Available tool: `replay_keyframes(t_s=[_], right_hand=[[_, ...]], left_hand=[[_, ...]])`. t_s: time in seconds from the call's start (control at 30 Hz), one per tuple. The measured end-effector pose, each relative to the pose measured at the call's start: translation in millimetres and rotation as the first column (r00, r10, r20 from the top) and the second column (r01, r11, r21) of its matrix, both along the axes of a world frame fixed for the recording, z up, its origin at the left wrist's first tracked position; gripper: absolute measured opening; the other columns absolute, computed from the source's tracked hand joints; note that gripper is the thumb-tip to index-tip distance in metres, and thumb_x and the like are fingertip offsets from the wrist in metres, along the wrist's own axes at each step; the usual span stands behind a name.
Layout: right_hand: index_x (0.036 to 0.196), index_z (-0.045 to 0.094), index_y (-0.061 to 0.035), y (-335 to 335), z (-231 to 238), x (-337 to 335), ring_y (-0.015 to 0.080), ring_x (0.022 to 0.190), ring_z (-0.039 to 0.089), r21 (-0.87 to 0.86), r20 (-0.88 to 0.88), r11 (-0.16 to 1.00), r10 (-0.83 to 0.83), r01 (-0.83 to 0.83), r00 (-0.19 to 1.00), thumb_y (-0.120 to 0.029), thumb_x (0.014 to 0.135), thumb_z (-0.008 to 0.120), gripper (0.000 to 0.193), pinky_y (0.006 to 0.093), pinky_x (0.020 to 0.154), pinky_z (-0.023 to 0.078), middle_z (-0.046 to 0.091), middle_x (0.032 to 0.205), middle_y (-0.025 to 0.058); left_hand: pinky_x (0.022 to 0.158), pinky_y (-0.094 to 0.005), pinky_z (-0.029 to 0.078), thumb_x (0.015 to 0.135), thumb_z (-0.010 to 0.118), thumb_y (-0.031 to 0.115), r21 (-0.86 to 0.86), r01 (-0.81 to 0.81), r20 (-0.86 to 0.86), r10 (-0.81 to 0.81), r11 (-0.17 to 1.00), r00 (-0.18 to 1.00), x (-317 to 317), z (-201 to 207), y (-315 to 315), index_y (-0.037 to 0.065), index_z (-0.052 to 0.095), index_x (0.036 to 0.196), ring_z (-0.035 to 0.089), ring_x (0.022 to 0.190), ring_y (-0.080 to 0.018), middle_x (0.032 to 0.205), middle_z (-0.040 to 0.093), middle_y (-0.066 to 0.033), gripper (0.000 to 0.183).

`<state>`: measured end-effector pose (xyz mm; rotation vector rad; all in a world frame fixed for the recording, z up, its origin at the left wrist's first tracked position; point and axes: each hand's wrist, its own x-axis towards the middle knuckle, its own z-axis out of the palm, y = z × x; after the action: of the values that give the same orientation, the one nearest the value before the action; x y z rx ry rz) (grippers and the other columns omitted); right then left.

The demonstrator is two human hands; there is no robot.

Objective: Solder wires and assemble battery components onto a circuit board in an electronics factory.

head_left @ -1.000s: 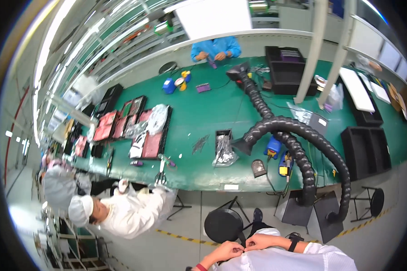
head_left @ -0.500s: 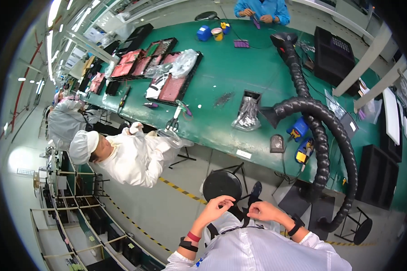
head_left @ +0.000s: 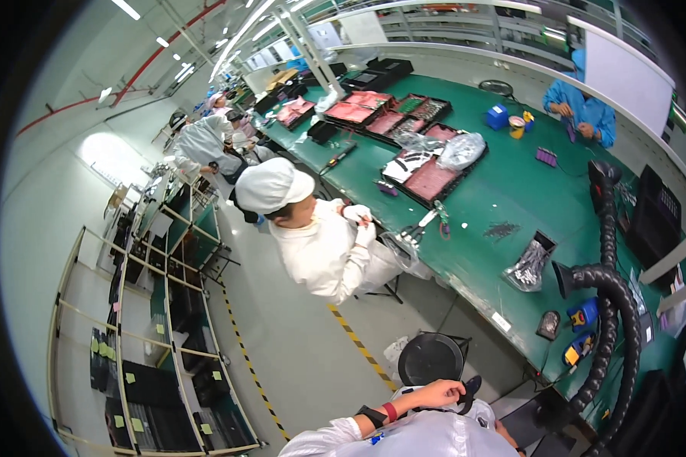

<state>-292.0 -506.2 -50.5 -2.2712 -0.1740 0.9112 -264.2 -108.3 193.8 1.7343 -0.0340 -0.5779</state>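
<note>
My left hand (head_left: 440, 393) is in front of my body, its fingers curled inward next to a black strap (head_left: 466, 407). Whether anything lies inside those fingers is hidden. A red band and a black band circle that wrist. Of my right arm only a sliver of skin (head_left: 504, 434) shows at the lower edge beside my white smock (head_left: 442, 436); the fingers are out of sight. Just beyond my left hand stands a round black stool (head_left: 431, 359).
A green worktable (head_left: 472, 251) runs ahead, bearing black trays (head_left: 465, 177), a bag of small metal parts (head_left: 526, 273) and a black flexible duct (head_left: 608, 305). A co-worker in white (head_left: 320, 251) sits left; another in blue (head_left: 587, 114) works across. Shelving racks (head_left: 168, 327) line the left.
My view has swung left, so the table and co-workers sit further right in the picture. My right hand has gone mostly out of sight. My left hand has come closer to the strap.
</note>
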Motion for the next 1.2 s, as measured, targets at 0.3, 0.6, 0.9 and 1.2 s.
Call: replay_keyframes(t_s=[0.3,0.6,0.9,1.2], right_hand=[[0.116,0.071,0.0007,22.4,31.7,3.8,0.0311,0.085,0.075,-0.051,-0.151,0.993,-0.117,0.110,0.982,-0.019,0.089,0.068,0.034,0.0415,0.078,0.058,0.074,0.102,0.0250],[0.111,0.073,0.0007,36.7,74.3,20.7,0.0295,0.084,0.075,0.168,-0.615,0.944,-0.126,0.285,0.779,-0.019,0.087,0.069,0.032,0.0410,0.077,0.058,0.075,0.102,0.0227],[0.109,0.074,0.0006,71.6,99.0,35.1,0.0286,0.084,0.075,0.349,-0.587,0.911,0.028,0.221,0.809,-0.020,0.087,0.070,0.031,0.0405,0.077,0.058,0.075,0.102,0.0217],[0.108,0.074,0.0003,169.3,194.3,38.3,0.0278,0.083,0.075,0.510,-0.350,0.860,0.218,-0.010,0.911,-0.021,0.087,0.070,0.031,0.0399,0.077,0.057,0.076,0.102,0.0209]], left_hand=[[0.075,-0.0341,0.056,0.089,0.064,0.008,0.046,0.061,0.204,-0.069,0.997,0.976,4.8,-38.8,39.2,-0.001,0.065,0.111,0.070,0.081,-0.0207,0.091,0.070,-0.0102,0.023],[0.071,-0.0330,0.053,0.085,0.064,0.007,0.006,-0.020,0.155,0.019,1.000,0.988,2.6,-36.0,60.7,-0.001,0.066,0.107,0.065,0.073,-0.0181,0.081,0.068,-0.0069,0.023],[0.074,-0.0355,0.053,0.089,0.062,0.010,0.137,0.073,0.102,-0.088,0.988,0.991,-11.0,-40.6,72.9,-0.001,0.067,0.110,0.066,0.079,-0.0225,0.089,0.069,-0.0133,0.024],[0.072,-0.0401,0.054,0.086,0.061,0.009,0.161,0.027,0.136,-0.049,0.987,0.989,-22.3,-40.7,89.1,0.001,0.069,0.106,0.070,0.079,-0.0292,0.088,0.071,-0.0173,0.023]])
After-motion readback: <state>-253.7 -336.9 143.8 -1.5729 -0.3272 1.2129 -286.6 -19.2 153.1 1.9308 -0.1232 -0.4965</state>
